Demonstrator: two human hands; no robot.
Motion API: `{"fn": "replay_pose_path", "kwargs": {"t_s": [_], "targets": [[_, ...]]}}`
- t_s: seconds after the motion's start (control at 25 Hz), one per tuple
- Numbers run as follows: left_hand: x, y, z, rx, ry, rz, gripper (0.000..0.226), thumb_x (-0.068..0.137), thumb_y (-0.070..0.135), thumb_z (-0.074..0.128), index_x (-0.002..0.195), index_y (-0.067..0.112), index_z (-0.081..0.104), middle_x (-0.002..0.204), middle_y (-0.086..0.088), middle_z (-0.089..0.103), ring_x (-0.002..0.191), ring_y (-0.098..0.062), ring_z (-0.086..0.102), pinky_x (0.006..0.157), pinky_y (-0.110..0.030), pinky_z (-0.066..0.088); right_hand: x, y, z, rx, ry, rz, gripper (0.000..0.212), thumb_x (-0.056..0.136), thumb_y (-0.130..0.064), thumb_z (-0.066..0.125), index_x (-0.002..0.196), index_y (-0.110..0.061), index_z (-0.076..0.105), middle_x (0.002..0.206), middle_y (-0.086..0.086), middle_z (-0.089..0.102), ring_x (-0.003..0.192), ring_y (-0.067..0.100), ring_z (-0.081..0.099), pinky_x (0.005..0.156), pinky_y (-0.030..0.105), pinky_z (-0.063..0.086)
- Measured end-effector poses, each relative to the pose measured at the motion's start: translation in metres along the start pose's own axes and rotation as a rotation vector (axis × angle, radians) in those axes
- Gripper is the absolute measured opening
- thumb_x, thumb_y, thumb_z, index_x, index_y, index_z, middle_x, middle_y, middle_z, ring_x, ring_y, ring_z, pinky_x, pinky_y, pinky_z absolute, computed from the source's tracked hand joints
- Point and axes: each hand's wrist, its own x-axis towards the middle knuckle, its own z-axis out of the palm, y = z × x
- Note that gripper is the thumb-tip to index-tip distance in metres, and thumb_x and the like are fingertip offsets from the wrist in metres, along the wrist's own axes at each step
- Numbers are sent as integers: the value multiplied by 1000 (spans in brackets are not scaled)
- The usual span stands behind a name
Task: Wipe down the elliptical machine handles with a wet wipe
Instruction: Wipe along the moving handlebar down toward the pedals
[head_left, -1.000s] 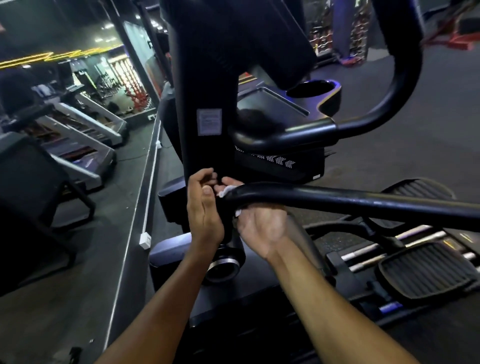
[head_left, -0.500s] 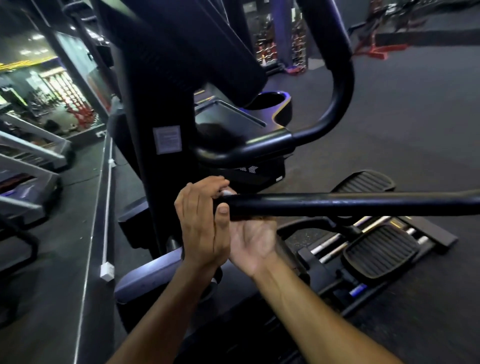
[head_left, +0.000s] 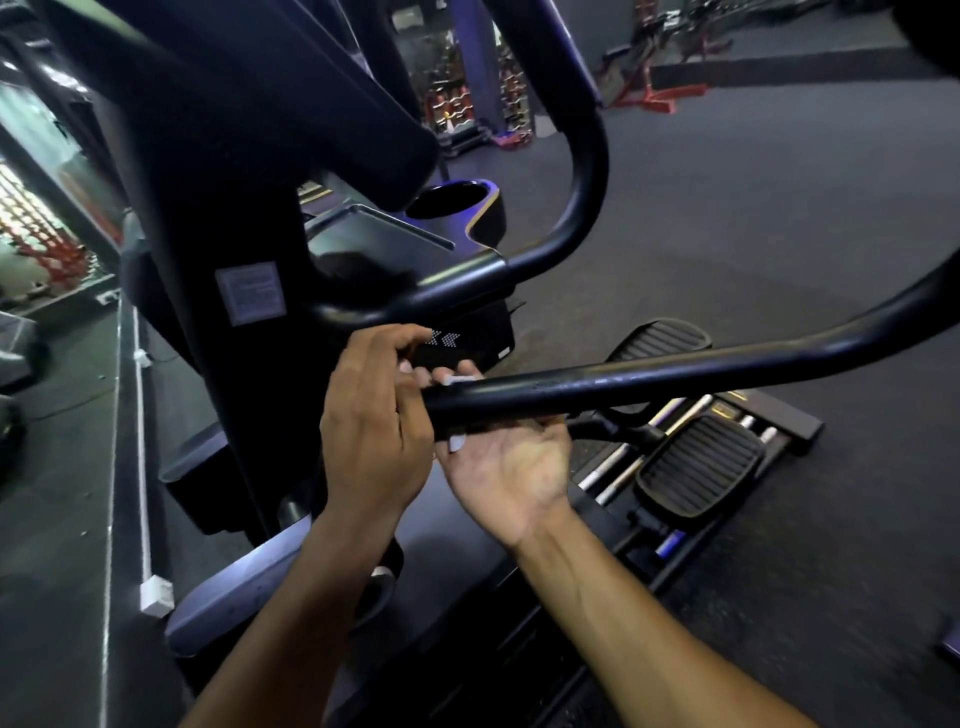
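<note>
Both hands meet at the near end of the black handle (head_left: 649, 376), the right hand (head_left: 511, 467) palm-up beneath it with fingers curled round bar and white wipe (head_left: 460, 380), the left hand (head_left: 374, 431) curled at the bar's tip, pinching the wipe's edge.

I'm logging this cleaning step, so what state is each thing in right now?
Left hand: curled round the handle's end.
Right hand: palm up, gripping the handle from below.
Wet wipe: bunched between fingers and handle, mostly hidden.
Handle: gripped at its near end.
Cup holder: looks empty.
</note>
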Motion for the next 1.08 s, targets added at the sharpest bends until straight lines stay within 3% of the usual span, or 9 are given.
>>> {"fn": "replay_pose_path", "kwargs": {"t_s": [0.16, 0.24, 0.4, 0.6, 0.8, 0.96, 1.08], "targets": [[3, 8, 11, 26, -70, 33, 31, 96, 4, 47, 119, 12, 66, 118, -2, 64, 106, -21, 60, 92, -44, 49, -9, -42, 5, 43, 74, -161, 56, 98, -45, 30, 106, -1, 63, 107, 22, 65, 131, 43, 54, 118, 48, 31], [2, 16, 17, 24, -101, 44, 31, 95, 7, 47, 119, 14, 65, 119, -2, 64, 106, -22, 61, 90, -47, 49, -8, -34, 2, 20, 31, -145, 57, 97, -49, 32, 105, -4, 65, 106, 20, 65, 132, 40, 54, 119, 48, 30], [9, 38, 30, -20, -203, 84, 37, 90, 8, 45, 121, 18, 64, 119, 0, 64, 105, -23, 61, 90, -48, 50, -7, -38, -3, -41, 3, -108, 54, 91, -50, 39, 111, -5, 60, 114, 18, 58, 122, 33, 53, 105, 43, 43], [19, 53, 44, 20, -312, 44, 39, 96, 2, 52, 128, 22, 61, 126, 4, 61, 108, -23, 64, 89, -48, 52, -22, -90, 4, 0, 95, -257, 62, 96, -49, 29, 93, -1, 68, 96, 20, 65, 117, 42, 63, 120, 48, 30], [22, 65, 57, 29, -383, 15, 45, 94, 2, 52, 132, 25, 58, 130, 6, 58, 111, -21, 63, 83, -45, 53, -17, -71, -1, -35, 5, -154, 70, 95, -62, 29, 101, -2, 63, 104, 23, 63, 101, 35, 65, 98, 43, 46], [23, 64, 60, 118, -426, -8, 45, 101, 8, 48, 139, 32, 51, 134, 12, 53, 113, -11, 56, 68, -38, 45, -34, -126, -4, -58, 37, -334, 68, 96, -55, 22, 101, 0, 61, 95, 21, 62, 101, 40, 63, 115, 50, 36], [22, 63, 61, 183, -468, -35, 42, 105, 14, 45, 142, 36, 47, 136, 14, 52, 116, -12, 56, 69, -37, 42, -37, -150, -5, -54, 59, -384, 60, 98, -54, 23, 99, -6, 59, 89, 15, 60, 93, 36, 65, 118, 49, 34]]}}
